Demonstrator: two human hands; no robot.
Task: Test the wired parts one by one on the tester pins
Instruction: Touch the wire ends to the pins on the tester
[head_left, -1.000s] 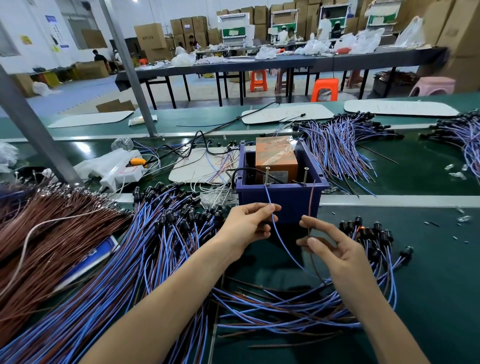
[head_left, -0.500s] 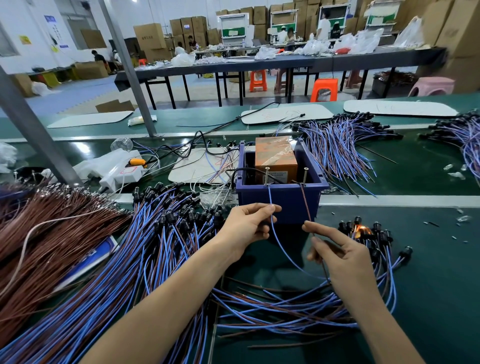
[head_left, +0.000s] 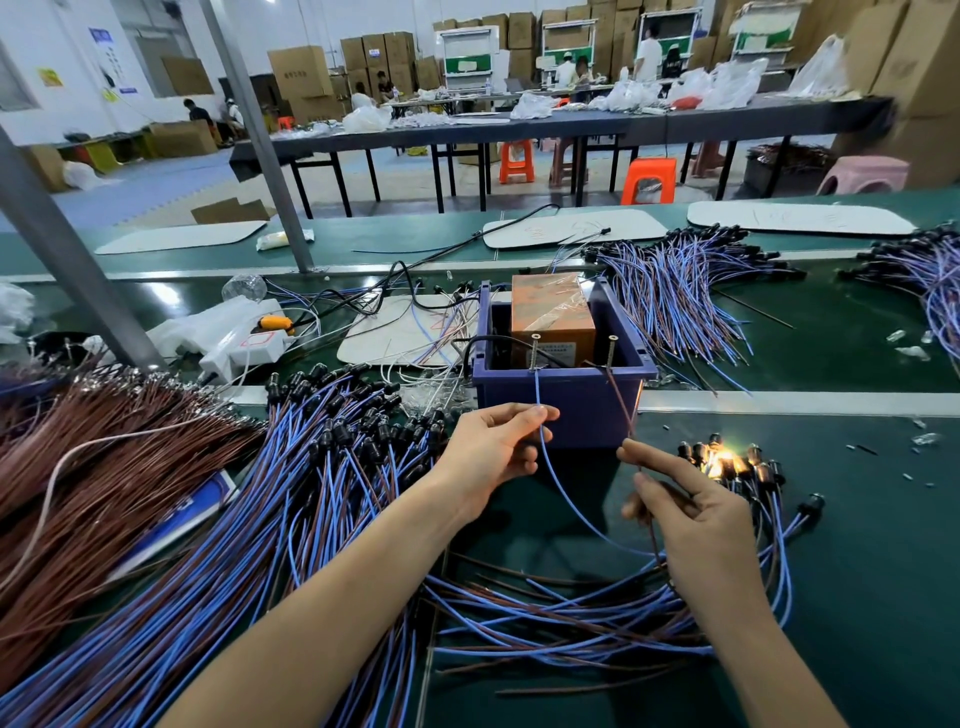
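Head view is showing both leads of one part up at the tester: my left hand (head_left: 493, 457) is pinching the blue wire (head_left: 558, 478) between thumb and forefinger a little below its bare tip, which is touching the left pin (head_left: 533, 353) at the rim of the purple box (head_left: 566, 415). My right hand (head_left: 696, 514) is pinching the brown wire (head_left: 621, 402) the same way, its tip reaching up to the right pin (head_left: 611, 351). Just beyond my right knuckles a bulb (head_left: 724, 460) is glowing among the black holders lying on the green worktop (head_left: 883, 545), so I'm reading this one as a pass. I'm judging these leads to be almost weightless, thin, limp and a bit springy, so I'm gripping close to the ends; held further back, the tip is likely going to wander off the pin. The insulation is looking smooth, so a firm fingertip pinch is suiting it better than a loose one. The part's wires are trailing down into the loop of others under my right wrist and look ready to tangle, so I'm planning to lift by the wires, gently, never tugging at the glass end, which looks fragile. The big heap (head_left: 260, 519) is lying beside my left forearm.
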